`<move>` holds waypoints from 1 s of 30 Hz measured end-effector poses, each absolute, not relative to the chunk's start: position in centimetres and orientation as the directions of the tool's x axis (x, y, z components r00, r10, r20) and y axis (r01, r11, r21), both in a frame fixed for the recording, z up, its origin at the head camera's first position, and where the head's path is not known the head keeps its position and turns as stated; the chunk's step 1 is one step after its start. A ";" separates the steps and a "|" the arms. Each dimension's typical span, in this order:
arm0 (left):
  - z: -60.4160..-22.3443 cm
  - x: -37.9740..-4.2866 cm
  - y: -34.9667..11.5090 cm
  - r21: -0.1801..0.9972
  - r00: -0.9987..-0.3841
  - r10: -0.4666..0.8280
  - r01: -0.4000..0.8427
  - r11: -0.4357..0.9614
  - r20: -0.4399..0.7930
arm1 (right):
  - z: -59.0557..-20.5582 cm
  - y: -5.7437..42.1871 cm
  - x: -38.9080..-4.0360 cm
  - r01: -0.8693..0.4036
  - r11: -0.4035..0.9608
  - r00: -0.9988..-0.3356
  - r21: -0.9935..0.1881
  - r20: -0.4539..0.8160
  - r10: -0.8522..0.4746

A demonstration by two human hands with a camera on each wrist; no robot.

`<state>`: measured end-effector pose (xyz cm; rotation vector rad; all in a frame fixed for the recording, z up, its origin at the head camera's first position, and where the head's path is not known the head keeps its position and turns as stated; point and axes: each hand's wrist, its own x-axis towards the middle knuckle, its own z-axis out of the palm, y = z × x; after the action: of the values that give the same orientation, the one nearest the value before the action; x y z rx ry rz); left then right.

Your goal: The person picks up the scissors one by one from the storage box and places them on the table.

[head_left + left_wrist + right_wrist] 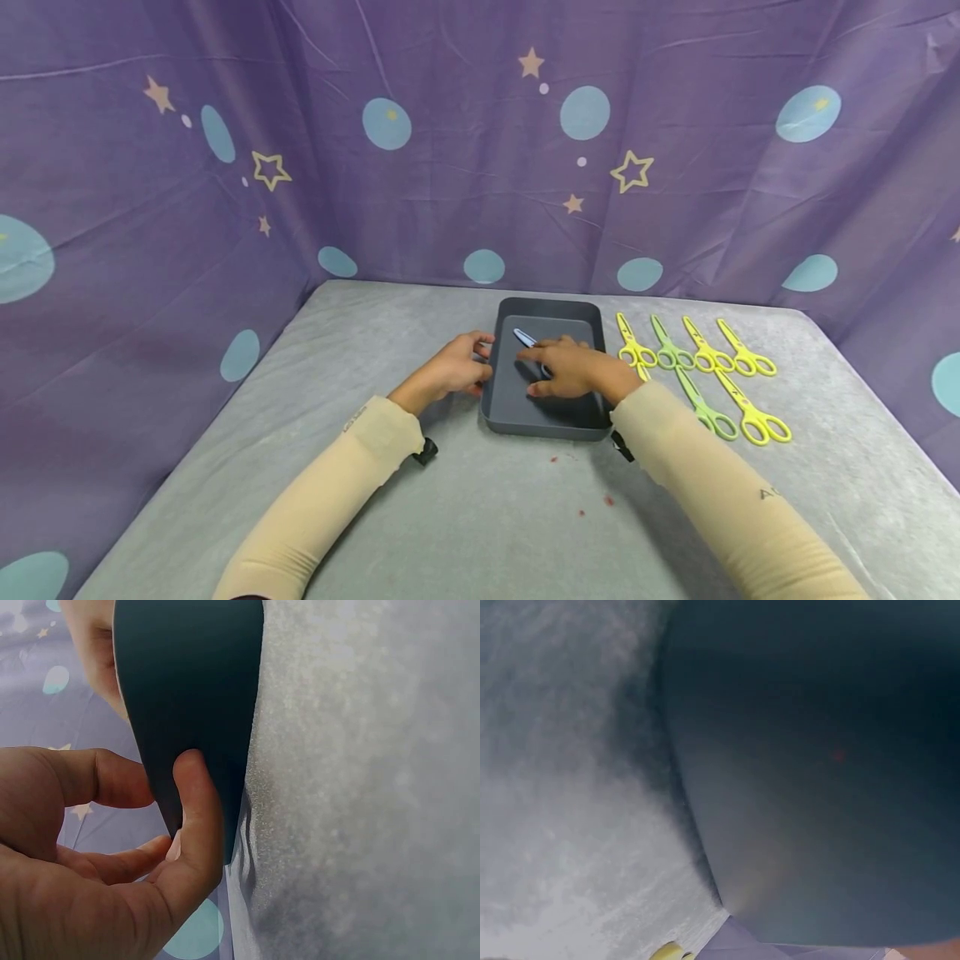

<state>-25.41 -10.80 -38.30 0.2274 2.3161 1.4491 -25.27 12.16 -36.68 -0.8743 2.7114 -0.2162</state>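
Observation:
A dark grey rectangular tray [550,432] lies on the cloth-covered table. Inside it is a pair of light blue scissors [524,337], its handles mostly covered by my right hand [572,368]. That hand reaches in over the right wall with spread fingers; whether they touch the scissors is hard to tell. At the left wall, my left hand [456,367] touches the tray with loosely bent fingers. One fingertip lies on the outer wall [193,690] in the left wrist view. The right wrist view shows mainly the tray's dark outer side [810,810].
Right of the tray lie several yellow scissors [762,422] and green scissors [703,408] in two rows, partly behind my right forearm. Purple patterned curtains [465,167] hang behind and beside the grey table [480,533]. Small red marks [608,501] dot the cloth.

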 end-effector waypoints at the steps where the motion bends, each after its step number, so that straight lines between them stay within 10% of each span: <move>1: -38.3 -25.4 -10.8 0.890 -0.908 0.340 -0.070 0.450 -0.244 | -36.7 12.2 -25.3 -0.545 0.807 -0.779 -0.226 -0.218 -0.587; 30: -38.1 -25.3 -10.8 0.890 -0.911 0.335 -0.070 0.450 -0.241 | -38.1 13.8 -26.5 -0.547 0.814 -0.808 -0.196 -0.133 -0.575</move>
<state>-25.34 -10.83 -38.14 0.2238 2.3220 1.4524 -26.48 13.80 -38.07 -0.8777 2.8122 -0.2203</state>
